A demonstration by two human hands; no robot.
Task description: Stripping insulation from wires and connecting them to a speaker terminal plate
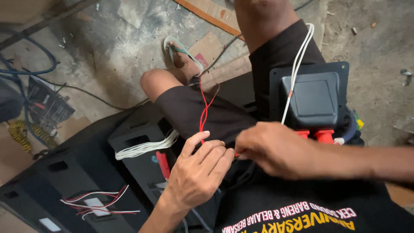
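My left hand [199,170] and my right hand [271,148] meet over my lap, fingertips pinched together on a thin red wire [202,113] that runs up across my dark shorts toward my knee. A black plastic terminal plate [314,97] with a raised box and two red binding posts [324,135] rests on my right thigh. A white twin wire [297,60] runs up from the plate. The exact spot where the fingers grip the wire is hidden by the knuckles.
A black speaker cabinet panel [77,172] lies at lower left with red and white wires [101,200] in a cutout. A white wire bundle [146,146] and red-handled tool [163,164] lie by my leg. Blue cables [30,69], cardboard [207,47] and a sandalled foot [183,58] are on the concrete floor.
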